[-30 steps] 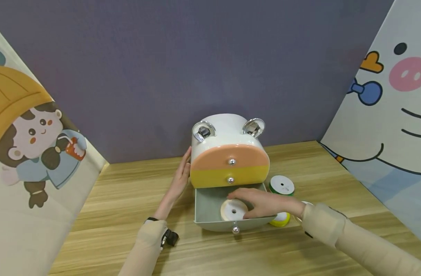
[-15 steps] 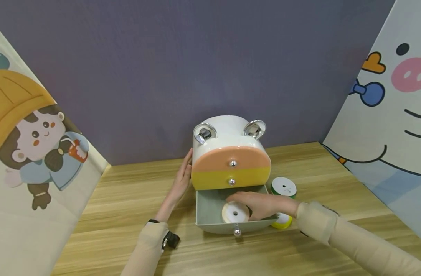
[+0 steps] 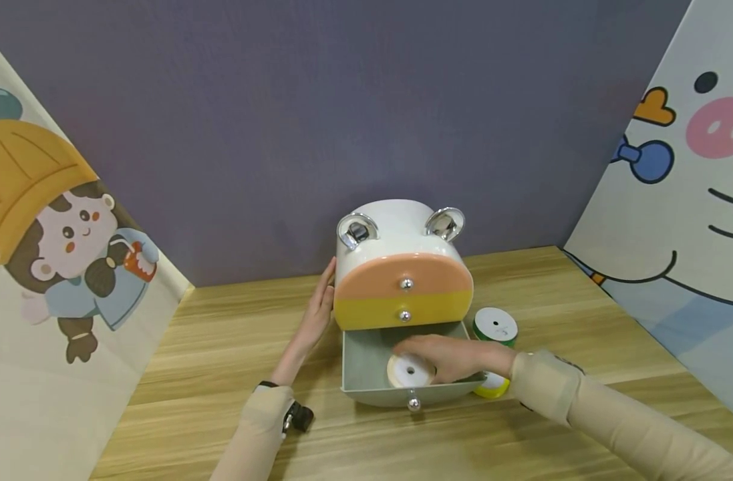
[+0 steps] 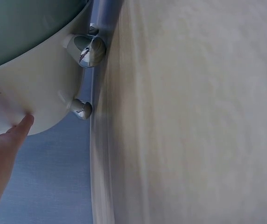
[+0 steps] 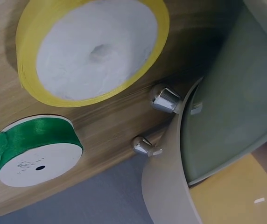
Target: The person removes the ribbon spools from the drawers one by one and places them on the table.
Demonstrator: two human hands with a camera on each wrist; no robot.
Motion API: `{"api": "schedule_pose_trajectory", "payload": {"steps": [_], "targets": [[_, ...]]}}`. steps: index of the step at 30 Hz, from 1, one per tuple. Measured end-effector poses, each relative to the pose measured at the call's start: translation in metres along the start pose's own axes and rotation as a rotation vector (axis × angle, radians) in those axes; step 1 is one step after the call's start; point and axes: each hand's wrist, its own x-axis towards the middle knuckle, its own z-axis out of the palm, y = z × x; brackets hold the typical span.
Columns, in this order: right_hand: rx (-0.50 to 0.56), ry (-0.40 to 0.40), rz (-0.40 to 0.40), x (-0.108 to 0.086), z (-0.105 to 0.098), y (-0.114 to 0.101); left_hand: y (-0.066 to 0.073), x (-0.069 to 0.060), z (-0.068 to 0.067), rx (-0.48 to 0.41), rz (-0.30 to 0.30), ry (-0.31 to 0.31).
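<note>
A white drawer cabinet [image 3: 396,227] with silver ears and orange and yellow drawer fronts stands on the table, its grey-green bottom drawer [image 3: 359,364] pulled out. Inside that drawer lies a cream-edged white ribbon spool [image 3: 407,377]. My right hand [image 3: 450,356] reaches into the drawer from the right, its fingers curled round the spool's far side and the thumb at its right edge. The fingertips are blurred and partly hidden. My left hand [image 3: 315,319] rests with extended fingers against the cabinet's left side; its fingers [image 4: 24,125] touch the white wall in the left wrist view.
To the cabinet's right sit a green ribbon spool [image 3: 495,325] and a yellow ribbon spool [image 3: 492,386], the latter partly behind the drawer and right arm. Silver feet [image 5: 165,99] support the cabinet. A dark wall [image 3: 258,147] rises close behind it.
My right hand has drawn slightly inward and lower over the cream-edged spool, its fingers less visible. The left hand has stayed on the cabinet's side. The whole head view shifts slightly.
</note>
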Motion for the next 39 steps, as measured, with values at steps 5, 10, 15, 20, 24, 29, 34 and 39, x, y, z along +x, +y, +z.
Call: {"api": "schedule_pose_trajectory", "payload": {"steps": [5,10,15,20,24,29,34,39], "targets": [[0.012,-0.012,0.043,0.000,0.001,-0.001,0.000,-0.001,0.000,-0.005,0.010,0.001],[0.015,-0.013,0.050,-0.001,0.002,0.001,0.001,-0.001,0.000,-0.022,-0.009,-0.002],[0.023,-0.011,0.045,-0.002,0.002,0.004,0.001,-0.001,0.001,-0.011,-0.012,-0.003],[0.035,0.002,0.033,-0.003,0.001,0.003,0.000,-0.001,0.001,-0.010,0.016,-0.009],[0.041,0.014,0.025,-0.004,0.001,0.005,0.000,0.000,0.001,-0.017,0.016,-0.005],[0.038,0.038,0.021,-0.006,0.001,0.009,0.001,0.001,0.001,-0.016,-0.007,-0.002],[0.043,0.066,0.007,-0.009,-0.002,0.012,0.016,-0.001,0.000,-0.020,-0.025,-0.011],[0.062,0.085,-0.009,-0.013,-0.004,0.015,0.032,-0.004,0.000,-0.025,-0.025,-0.026]]}}
